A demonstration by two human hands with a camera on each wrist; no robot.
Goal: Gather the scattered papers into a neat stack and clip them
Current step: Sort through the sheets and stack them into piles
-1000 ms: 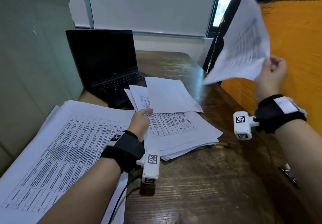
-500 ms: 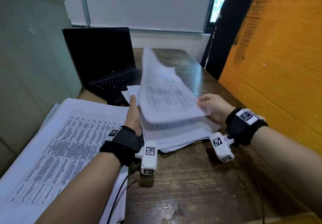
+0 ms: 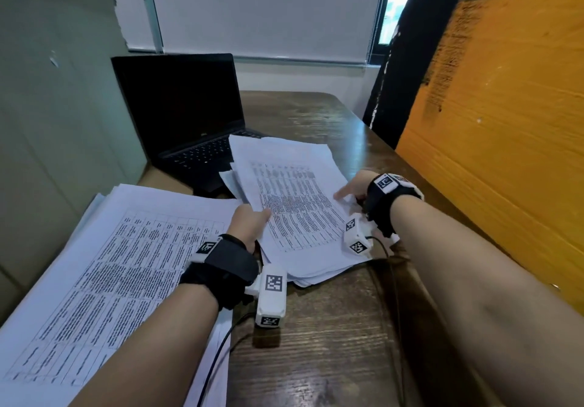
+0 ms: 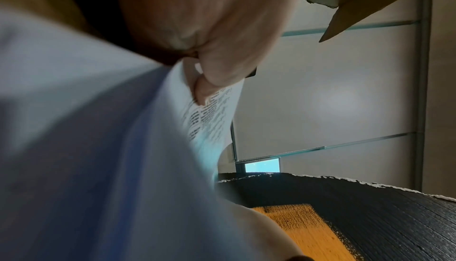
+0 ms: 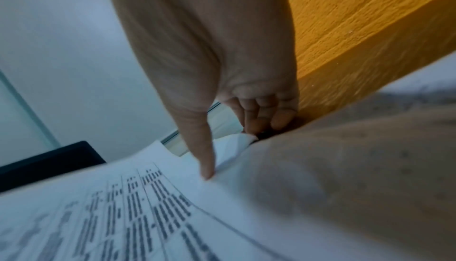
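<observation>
Papers (image 3: 294,213) lie stacked on the table (image 3: 331,327), both hands pinching their side edges.

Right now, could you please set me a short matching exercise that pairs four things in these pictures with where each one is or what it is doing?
Things:
1. laptop
2. left hand
3. right hand
4. large printed sheet

Places or states:
A. lies under the left forearm, at the table's near left
B. thumb presses the right edge of the loose paper pile
C. stands open with a dark screen, beyond the papers
D. pinches the pile's left edge

Pairs: 1-C, 2-D, 3-B, 4-A
</observation>
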